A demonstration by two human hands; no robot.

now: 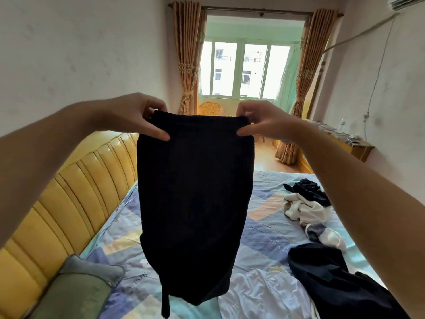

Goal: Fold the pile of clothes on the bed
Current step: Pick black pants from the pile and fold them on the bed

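Sunlight comes through a green-framed window (241, 67) at the far end of a pale-walled bedroom, flanked by tied-back orange patterned curtains (187, 58). Below it lies a bed with a blue, lilac and peach patchwork sheet (264, 217), backed on the left by a padded yellow leather headboard (69, 192), with a grey-green cushion (78, 293) at the near left corner. Held up in the air above the bed, between the two raised arms, hangs a black knitted garment (193, 199), its waistband stretched level and its length dangling down towards the sheet. The left hand (142, 117) pinches the band's left corner, thumb in front and fingers curled behind; the right hand (259, 123) clamps the right corner the same way. On the right side of the bed lies a loose pile of crumpled black and white clothes (305, 208), and nearer, a dark navy garment (333, 279) is spread beside a white satin cloth (259, 293). A wooden worktop (342, 139) stands against the right wall.
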